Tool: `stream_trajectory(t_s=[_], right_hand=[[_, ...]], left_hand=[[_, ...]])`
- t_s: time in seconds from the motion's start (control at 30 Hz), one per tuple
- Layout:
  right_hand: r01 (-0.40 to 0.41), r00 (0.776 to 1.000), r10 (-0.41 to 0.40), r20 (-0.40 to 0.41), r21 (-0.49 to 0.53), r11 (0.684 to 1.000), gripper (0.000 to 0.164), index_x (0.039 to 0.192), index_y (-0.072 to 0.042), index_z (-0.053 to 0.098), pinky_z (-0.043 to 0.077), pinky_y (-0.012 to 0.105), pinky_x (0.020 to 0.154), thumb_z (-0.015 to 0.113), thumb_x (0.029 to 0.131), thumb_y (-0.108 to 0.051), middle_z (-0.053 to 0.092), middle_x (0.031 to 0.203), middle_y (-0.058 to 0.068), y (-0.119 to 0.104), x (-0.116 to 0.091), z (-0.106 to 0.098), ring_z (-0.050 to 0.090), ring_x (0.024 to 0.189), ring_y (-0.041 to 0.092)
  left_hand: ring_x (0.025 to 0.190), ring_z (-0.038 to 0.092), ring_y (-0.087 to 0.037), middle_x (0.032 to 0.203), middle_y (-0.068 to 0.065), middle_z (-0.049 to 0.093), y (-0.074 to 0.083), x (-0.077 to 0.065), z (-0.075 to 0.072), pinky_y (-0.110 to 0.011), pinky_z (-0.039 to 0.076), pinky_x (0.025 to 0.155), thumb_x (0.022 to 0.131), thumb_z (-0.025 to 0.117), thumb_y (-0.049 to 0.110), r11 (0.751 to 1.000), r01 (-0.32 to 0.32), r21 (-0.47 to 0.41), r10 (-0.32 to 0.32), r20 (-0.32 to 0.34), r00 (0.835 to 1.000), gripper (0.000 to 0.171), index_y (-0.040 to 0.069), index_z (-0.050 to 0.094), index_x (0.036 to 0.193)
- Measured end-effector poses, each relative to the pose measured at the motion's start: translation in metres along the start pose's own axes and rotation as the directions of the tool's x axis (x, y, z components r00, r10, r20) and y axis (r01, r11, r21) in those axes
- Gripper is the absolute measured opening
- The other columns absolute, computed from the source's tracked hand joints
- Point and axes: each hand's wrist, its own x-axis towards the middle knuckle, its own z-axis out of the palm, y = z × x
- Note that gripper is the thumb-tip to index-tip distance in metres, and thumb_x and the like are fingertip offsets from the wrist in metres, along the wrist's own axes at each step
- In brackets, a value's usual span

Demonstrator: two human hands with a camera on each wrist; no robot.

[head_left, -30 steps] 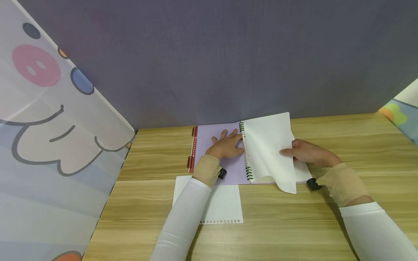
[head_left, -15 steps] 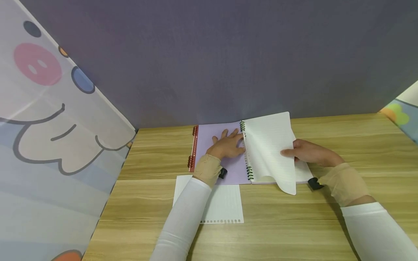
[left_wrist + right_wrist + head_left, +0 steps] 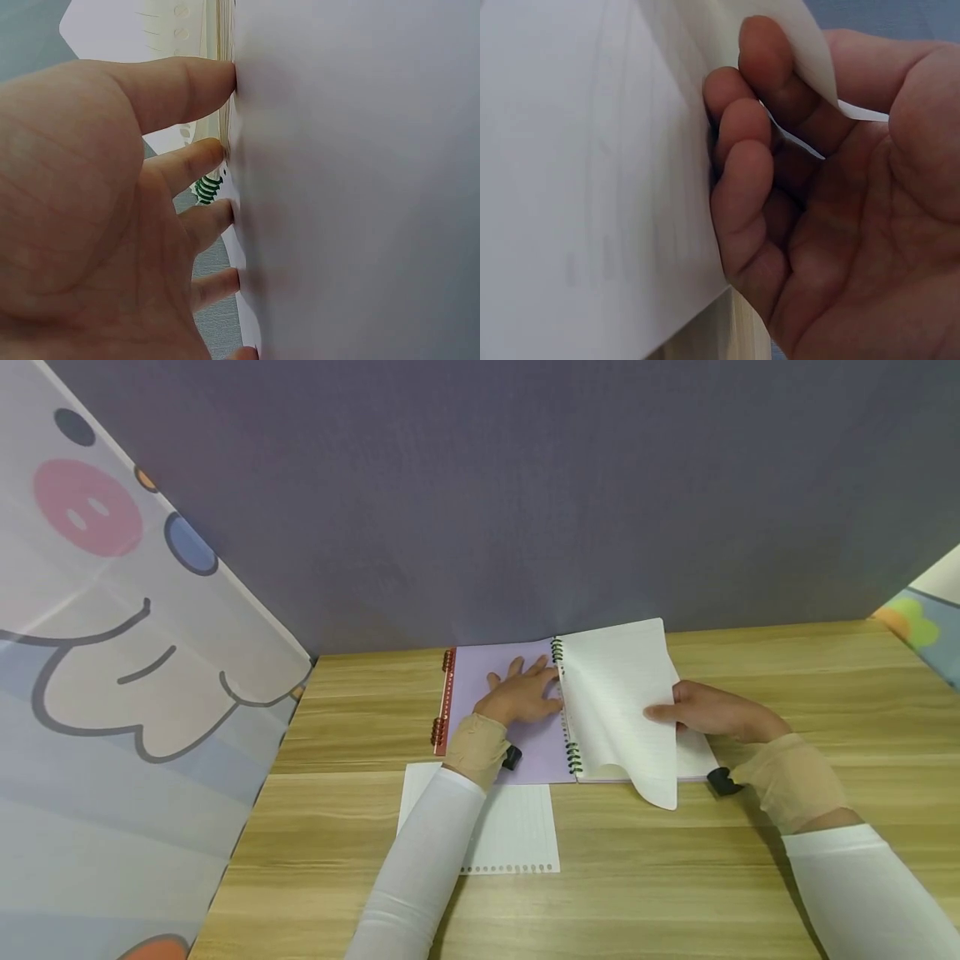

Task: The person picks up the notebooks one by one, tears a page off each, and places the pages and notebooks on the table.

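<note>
Clearly, white page (image 3: 618, 693) pinched in right fingers (image 3: 744, 184), left fingers (image 3: 191, 163) spread on lilac sheet (image 3: 470, 681)

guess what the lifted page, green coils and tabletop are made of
Lifted page: thin matte paper, ruled and curling at a corner. Green coils: evenly coloured, so perhaps plastic or coated metal; finish unclear. Tabletop: satin wood or wood-look laminate, from its grain.

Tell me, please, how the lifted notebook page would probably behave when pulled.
The page is probably floppy: its lower corner droops. It looks light, as the right hand pinches only its outer edge. If tugged, it might tear along the small holes near the green spiral.
</note>
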Motion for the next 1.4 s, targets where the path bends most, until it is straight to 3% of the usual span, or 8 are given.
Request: stream_trajectory(t_s=[0.23,0.47,0.6,0.7,0.83,0.97,1.2,1.4], right_hand=[[-0.011,1.000,0.011,-0.005,-0.022,1.000,0.040,0.090,-0.004,0.056,0.037,0.031,0.062,0.054,0.088,-0.043,0.039,0.070,0.001,-0.002,-0.003,0.000,0.041,0.069,0.015],[-0.031,0.999,0.030,-0.010,-0.049,0.998,0.041,0.083,-0.005,0.052,0.031,0.029,0.058,0.054,0.087,-0.046,0.028,0.064,-0.002,-0.003,-0.003,0.000,0.032,0.062,0.012],[-0.024,1.000,0.025,0.015,-0.029,0.999,0.041,0.087,-0.004,0.055,0.038,0.031,0.059,0.054,0.088,-0.044,0.043,0.066,0.000,-0.003,-0.003,0.000,0.043,0.064,0.014],[-0.015,0.999,0.015,0.045,0.007,1.000,0.040,0.094,-0.003,0.057,0.042,0.034,0.063,0.052,0.090,-0.042,0.057,0.079,0.006,-0.003,-0.003,0.001,0.053,0.071,0.019],[-0.009,0.998,0.007,0.064,0.034,0.999,0.039,0.097,-0.003,0.057,0.044,0.035,0.064,0.052,0.090,-0.041,0.061,0.086,0.010,-0.003,-0.003,0.001,0.057,0.074,0.022],[-0.015,0.998,0.014,0.064,0.016,1.000,0.040,0.095,-0.002,0.056,0.044,0.035,0.064,0.053,0.090,-0.042,0.060,0.084,0.011,-0.002,-0.005,0.000,0.057,0.073,0.022],[-0.048,0.998,0.052,0.022,-0.155,0.987,0.047,0.092,-0.005,0.045,0.032,0.031,0.063,0.056,0.085,-0.051,0.042,0.081,0.005,0.001,-0.016,-0.003,0.038,0.074,0.018],[-0.019,0.999,0.023,0.047,-0.099,0.995,0.043,0.099,-0.006,0.050,0.035,0.033,0.070,0.056,0.086,-0.047,0.048,0.088,0.007,0.001,-0.018,0.001,0.042,0.082,0.020]], left_hand=[[0.139,-0.001,-0.028,0.153,0.008,0.006,0.001,0.000,0.000,-0.063,0.002,0.097,0.088,0.046,0.053,1.000,0.001,-0.001,-0.001,0.005,1.000,0.062,0.037,0.024,0.145],[0.139,-0.002,-0.028,0.153,0.008,0.005,0.002,0.002,0.000,-0.064,0.002,0.096,0.088,0.045,0.054,1.000,0.003,0.004,-0.003,0.009,1.000,0.062,0.038,0.024,0.144],[0.139,-0.001,-0.028,0.153,0.007,0.006,0.002,0.002,0.000,-0.064,0.002,0.097,0.088,0.046,0.053,1.000,0.002,0.006,-0.002,0.003,1.000,0.062,0.038,0.024,0.144],[0.139,0.000,-0.028,0.153,0.007,0.007,0.002,0.001,-0.001,-0.064,0.003,0.097,0.088,0.046,0.052,1.000,0.002,0.007,-0.002,0.000,1.000,0.061,0.038,0.025,0.144],[0.139,-0.001,-0.028,0.153,0.007,0.007,0.003,0.000,-0.002,-0.064,0.003,0.097,0.089,0.046,0.052,1.000,0.007,0.011,-0.007,0.008,1.000,0.061,0.037,0.025,0.144],[0.139,-0.001,-0.028,0.153,0.008,0.006,0.004,0.000,-0.001,-0.064,0.002,0.097,0.089,0.045,0.052,1.000,0.007,0.011,-0.007,0.010,1.000,0.061,0.038,0.024,0.144],[0.139,-0.001,-0.029,0.153,0.007,0.005,0.005,0.001,-0.003,-0.064,0.003,0.097,0.090,0.042,0.053,1.000,0.018,0.018,-0.018,0.007,1.000,0.060,0.041,0.020,0.145],[0.139,-0.001,-0.029,0.153,0.006,0.005,0.005,0.000,-0.003,-0.063,0.002,0.097,0.090,0.044,0.049,1.000,0.025,0.009,-0.025,0.020,0.999,0.060,0.042,0.020,0.144]])
